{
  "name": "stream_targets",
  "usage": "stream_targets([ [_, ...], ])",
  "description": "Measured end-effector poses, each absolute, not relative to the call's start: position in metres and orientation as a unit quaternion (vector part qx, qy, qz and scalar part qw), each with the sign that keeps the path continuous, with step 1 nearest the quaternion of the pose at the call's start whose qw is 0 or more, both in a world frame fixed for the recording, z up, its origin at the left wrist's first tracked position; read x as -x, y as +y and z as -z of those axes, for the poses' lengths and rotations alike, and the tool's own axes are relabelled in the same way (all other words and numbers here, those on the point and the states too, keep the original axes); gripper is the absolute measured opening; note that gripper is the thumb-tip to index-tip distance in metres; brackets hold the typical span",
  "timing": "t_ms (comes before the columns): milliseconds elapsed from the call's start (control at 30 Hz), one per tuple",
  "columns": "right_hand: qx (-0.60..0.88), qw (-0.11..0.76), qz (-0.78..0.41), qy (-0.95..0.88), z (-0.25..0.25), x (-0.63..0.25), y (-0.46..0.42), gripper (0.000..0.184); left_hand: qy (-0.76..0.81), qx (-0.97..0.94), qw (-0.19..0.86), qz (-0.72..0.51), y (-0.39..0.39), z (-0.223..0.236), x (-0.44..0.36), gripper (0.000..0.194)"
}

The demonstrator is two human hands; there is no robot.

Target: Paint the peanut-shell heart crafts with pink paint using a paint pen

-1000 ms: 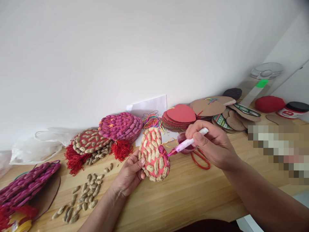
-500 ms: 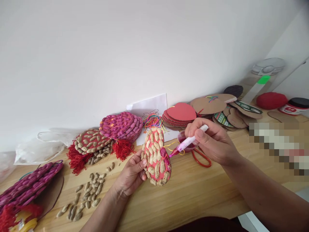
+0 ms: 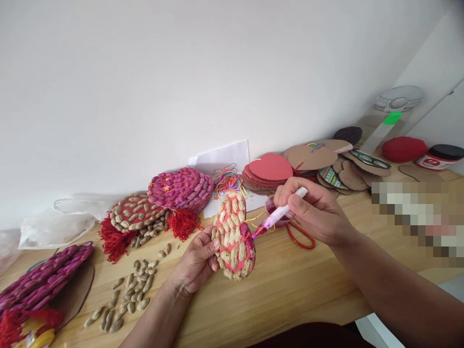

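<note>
My left hand (image 3: 201, 258) grips the left edge of a gourd-shaped red card covered with peanuts (image 3: 235, 237), tilted up above the table. A few peanuts on its right edge are painted magenta. My right hand (image 3: 311, 208) is closed around a white-handled paintbrush (image 3: 284, 208), whose magenta-wet tip touches or nearly touches the painted peanuts. Behind the brush, partly hidden by my right hand, stands a clear cup of magenta paint (image 3: 271, 205). Loose peanuts (image 3: 136, 287) lie on the table left of my left hand.
Magenta peanut-covered pieces (image 3: 181, 188) with red tassels are stacked at the back left, beside an unpainted one (image 3: 134, 212). Red card shapes (image 3: 271, 166), brown cardboard shapes (image 3: 311, 157) and coloured cords (image 3: 228, 181) lie along the wall. A black-lidded jar (image 3: 440, 157) stands far right.
The brush and my right hand have shifted slightly left and down along the card's right edge. More magenta shows on the peanuts there. My left hand keeps its hold.
</note>
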State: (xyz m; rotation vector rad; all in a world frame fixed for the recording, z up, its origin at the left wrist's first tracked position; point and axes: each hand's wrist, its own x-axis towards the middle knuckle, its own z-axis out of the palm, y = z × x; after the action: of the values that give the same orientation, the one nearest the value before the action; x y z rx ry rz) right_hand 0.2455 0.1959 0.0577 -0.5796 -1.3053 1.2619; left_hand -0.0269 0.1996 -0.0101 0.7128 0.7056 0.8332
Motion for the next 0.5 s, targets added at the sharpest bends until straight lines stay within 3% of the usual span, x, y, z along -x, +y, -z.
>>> stream_targets([
  [500,0.291,0.588,-0.456,-0.601,-0.0631,-0.2448,0.1882,0.025,0.343,-0.336,0.78,-0.402,0.2006,0.0077,0.0253,0.052],
])
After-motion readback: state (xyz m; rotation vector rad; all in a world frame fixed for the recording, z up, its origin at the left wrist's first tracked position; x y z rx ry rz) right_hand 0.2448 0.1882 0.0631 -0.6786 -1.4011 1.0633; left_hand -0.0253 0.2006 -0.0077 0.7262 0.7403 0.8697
